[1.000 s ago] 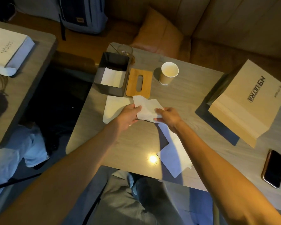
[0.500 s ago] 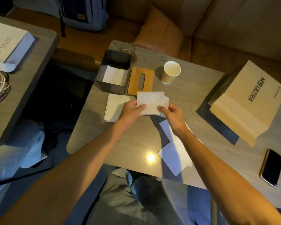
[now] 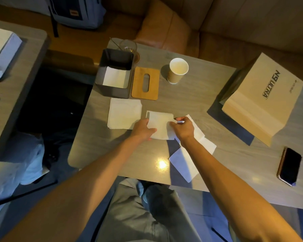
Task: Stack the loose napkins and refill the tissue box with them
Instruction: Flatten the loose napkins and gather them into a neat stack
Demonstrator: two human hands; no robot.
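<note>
A folded white napkin (image 3: 160, 124) lies flat on the grey table (image 3: 208, 95). My left hand (image 3: 142, 129) grips its left edge and my right hand (image 3: 183, 127) pinches its right edge. To its left sits a neat stack of napkins (image 3: 123, 113). More loose napkins (image 3: 189, 158) lie under my right forearm, near the table's front edge. Behind the stack stands the dark open tissue box (image 3: 115, 55) with a few napkins (image 3: 115, 77) inside. Its wooden slotted lid (image 3: 145, 82) lies flat beside the box on the right.
A paper cup (image 3: 177, 70) stands right of the lid and a glass (image 3: 128, 47) behind the box. A cardboard box (image 3: 264, 100) sits at the far right and a phone (image 3: 289, 165) by the right front edge. A second table (image 3: 16, 81) is on the left.
Both hands have brought the napkin down from mid-air onto the table, just right of the stack, and it now lies squarer and flatter.
</note>
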